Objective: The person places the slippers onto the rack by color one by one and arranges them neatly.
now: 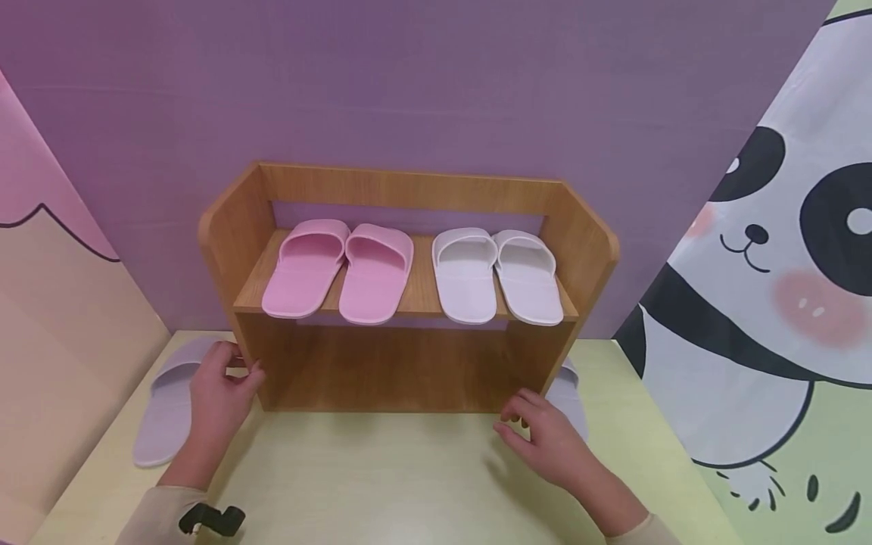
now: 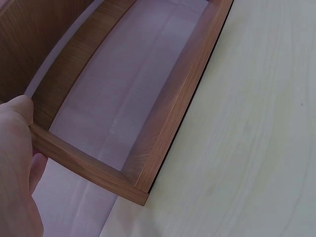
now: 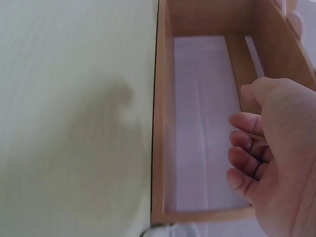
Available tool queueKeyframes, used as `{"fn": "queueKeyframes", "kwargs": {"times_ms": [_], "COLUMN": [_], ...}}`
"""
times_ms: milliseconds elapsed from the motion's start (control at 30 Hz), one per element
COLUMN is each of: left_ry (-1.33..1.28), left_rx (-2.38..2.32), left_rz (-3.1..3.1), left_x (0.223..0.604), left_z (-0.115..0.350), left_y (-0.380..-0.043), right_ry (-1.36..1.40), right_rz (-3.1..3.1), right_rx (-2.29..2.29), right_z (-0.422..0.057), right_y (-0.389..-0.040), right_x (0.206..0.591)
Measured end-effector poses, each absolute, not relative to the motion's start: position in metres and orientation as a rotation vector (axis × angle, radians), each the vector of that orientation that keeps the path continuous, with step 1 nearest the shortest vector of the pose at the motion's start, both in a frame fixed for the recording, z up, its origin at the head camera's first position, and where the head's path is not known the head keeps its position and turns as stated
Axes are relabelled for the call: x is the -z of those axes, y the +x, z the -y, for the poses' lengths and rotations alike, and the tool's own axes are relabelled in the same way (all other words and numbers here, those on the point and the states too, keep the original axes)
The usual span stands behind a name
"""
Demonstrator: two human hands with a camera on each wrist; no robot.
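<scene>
A wooden shoe rack (image 1: 409,191) stands against the back wall. On its upper shelf rest a pink pair, with one pink slipper (image 1: 303,276) at left, and a white pair, with one white slipper (image 1: 466,280) beside its mate. My left hand (image 1: 221,390) holds the front edge of the rack's left side panel (image 2: 84,165), thumb inside and fingers outside. By the lower front of the right side panel hovers my right hand (image 1: 545,439), fingers loosely curled and holding nothing. The left wrist view shows the lower compartment bare.
Beside the rack on the left lies a pale lavender slipper (image 1: 160,416), partly behind my left hand. Another pale slipper (image 1: 571,397) lies at the right, partly hidden by the rack and my right hand. Below is a light wooden tabletop (image 1: 381,477); a panda-printed wall (image 1: 756,303) rises at right.
</scene>
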State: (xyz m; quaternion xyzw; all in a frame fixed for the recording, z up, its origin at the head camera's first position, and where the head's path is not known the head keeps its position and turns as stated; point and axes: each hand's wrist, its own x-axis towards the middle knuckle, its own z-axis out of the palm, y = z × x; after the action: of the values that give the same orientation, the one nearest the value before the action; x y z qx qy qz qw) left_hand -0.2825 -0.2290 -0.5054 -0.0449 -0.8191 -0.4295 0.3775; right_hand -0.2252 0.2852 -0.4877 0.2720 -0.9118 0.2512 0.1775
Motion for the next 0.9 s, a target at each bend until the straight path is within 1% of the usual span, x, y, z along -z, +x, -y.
{"fn": "queueKeyframes", "kwargs": {"times_ms": [300, 533, 767, 900], "left_ry": [-0.11, -0.102, -0.091, -0.093], "left_rx": [1.102, 1.102, 1.097, 1.093], "left_rz": [2.11, 2.112, 2.117, 2.113], "left_x": [0.505, 0.503, 0.503, 0.503], "left_z": [0.228, 0.227, 0.228, 0.228], "left_y": [-0.284, -0.282, -0.281, -0.281], "right_ry": [0.432, 0.355, 0.182, 0.128], "right_rz": [2.834, 2.852, 2.903, 2.908], "right_rx": [-0.703, -0.635, -0.548, -0.533], "right_z": [-0.321, -0.34, -0.356, -0.363], "right_y": [-0.224, -0.227, -0.232, -0.235], "right_x": [0.493, 0.502, 0.508, 0.512]}}
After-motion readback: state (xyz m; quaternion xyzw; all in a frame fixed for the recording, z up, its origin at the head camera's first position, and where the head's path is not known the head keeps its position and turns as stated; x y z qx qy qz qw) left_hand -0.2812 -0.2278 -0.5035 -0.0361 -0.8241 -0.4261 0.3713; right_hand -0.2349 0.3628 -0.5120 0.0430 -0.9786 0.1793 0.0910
